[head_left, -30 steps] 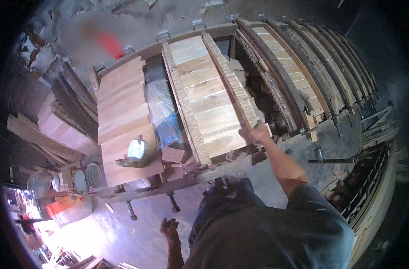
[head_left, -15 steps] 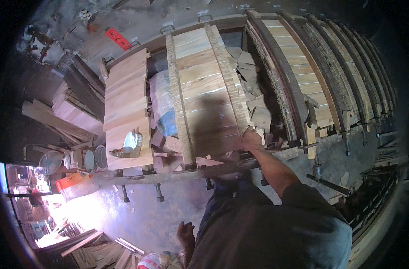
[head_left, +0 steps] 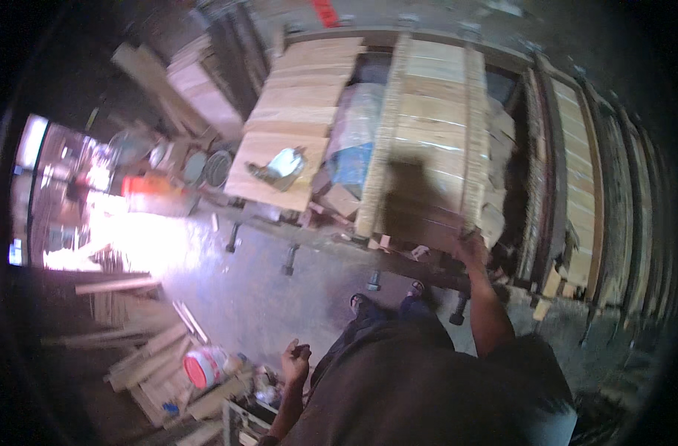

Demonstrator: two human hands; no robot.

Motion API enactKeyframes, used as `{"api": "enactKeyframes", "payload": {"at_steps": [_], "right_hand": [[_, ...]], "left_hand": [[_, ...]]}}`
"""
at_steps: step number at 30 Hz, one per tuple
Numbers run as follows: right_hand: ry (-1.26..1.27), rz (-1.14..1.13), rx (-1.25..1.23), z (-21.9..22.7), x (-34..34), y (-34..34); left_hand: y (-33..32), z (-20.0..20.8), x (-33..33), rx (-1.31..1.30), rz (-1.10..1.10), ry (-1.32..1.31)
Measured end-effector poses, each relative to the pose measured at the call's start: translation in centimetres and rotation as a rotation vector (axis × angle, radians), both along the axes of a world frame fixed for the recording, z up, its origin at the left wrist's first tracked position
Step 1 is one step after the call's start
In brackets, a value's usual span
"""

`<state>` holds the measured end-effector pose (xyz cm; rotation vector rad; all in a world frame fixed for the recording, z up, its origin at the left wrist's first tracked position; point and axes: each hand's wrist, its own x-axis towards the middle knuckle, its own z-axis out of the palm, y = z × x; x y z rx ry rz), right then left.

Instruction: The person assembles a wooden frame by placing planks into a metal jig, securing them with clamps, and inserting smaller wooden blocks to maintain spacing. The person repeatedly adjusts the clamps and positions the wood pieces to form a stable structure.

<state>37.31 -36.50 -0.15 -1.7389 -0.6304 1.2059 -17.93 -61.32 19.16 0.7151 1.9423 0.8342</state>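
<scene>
My right hand (head_left: pixel 470 251) is at the near end of a long wooden strip (head_left: pixel 474 141), its fingers closed round that end, though motion blurs them. The strip lies along the right edge of a panel of pale boards (head_left: pixel 430 111) with whitish lines at the joints. A second strip (head_left: pixel 386 141) runs along the panel's left edge. Low beside my body, away from the frame, my left hand (head_left: pixel 296 363) has curled fingers; a dark patch shows at them, too unclear to name. Another pale panel (head_left: pixel 301 93) on the left bears a small white container (head_left: pixel 285 161) and a brown tool.
Clamped panels (head_left: pixel 577 171) continue to the right along the rack. Bolts (head_left: pixel 290 260) hang under its front rail. A red-and-white bucket (head_left: pixel 203 368) and loose boards (head_left: pixel 142 349) lie at lower left. An orange-and-clear container (head_left: pixel 156 195) stands near the bright doorway.
The view has swung left and down, so the rack sits farther right and higher. My right hand stays at the strip's end. More of my left forearm and the floor pile shows.
</scene>
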Motion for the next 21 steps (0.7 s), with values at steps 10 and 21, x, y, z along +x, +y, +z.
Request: {"api": "enactKeyframes", "payload": {"at_steps": [10, 21], "right_hand": [[-0.995, 0.029, 0.079, 15.1, -9.4, -4.9], [-0.868, 0.576, 0.379, 20.3, -39.5, -5.4]], "left_hand": [[-5.9, -4.8, -6.9, -0.272, -0.11, 0.065], [-13.6, -16.6, -30.4, -0.168, 0.226, -0.026]]}}
